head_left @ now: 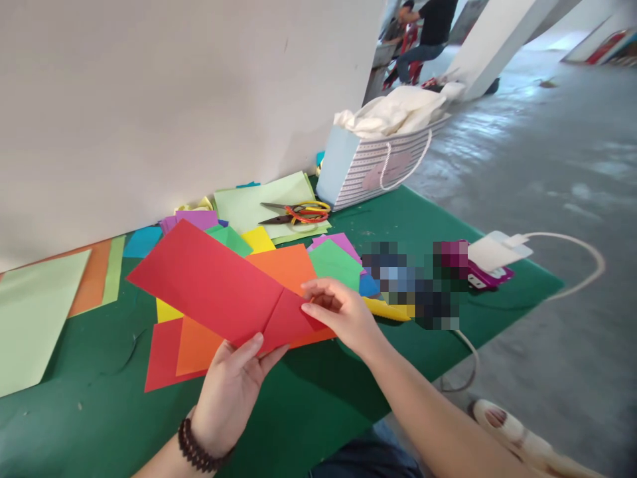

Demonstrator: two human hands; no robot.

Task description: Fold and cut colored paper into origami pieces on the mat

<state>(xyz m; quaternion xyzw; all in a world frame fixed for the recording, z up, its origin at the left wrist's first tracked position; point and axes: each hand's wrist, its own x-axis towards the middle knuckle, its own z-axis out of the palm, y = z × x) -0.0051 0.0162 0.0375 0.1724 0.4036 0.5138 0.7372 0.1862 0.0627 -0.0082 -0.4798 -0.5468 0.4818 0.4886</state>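
A red sheet of folded paper [213,279] is tilted above the green table, with a flap edge running across it near its right end. My left hand [236,378] grips its lower edge, thumb on top and fingers beneath. At the right end, my right hand [343,312] pinches the paper between thumb and fingers. Below it lie orange paper [199,345], another red sheet [162,358] and a second orange piece [291,259]. Green paper [338,264] and a yellow strip [391,309] lie just beyond my right hand.
Two pairs of scissors [298,214] rest on pale green sheets [243,202]. A striped gift bag [383,166] stands at the back. A white charger [499,251] sits in a purple power strip [478,273]; pale green paper [34,325] lies at left. People [430,33] are in the background.
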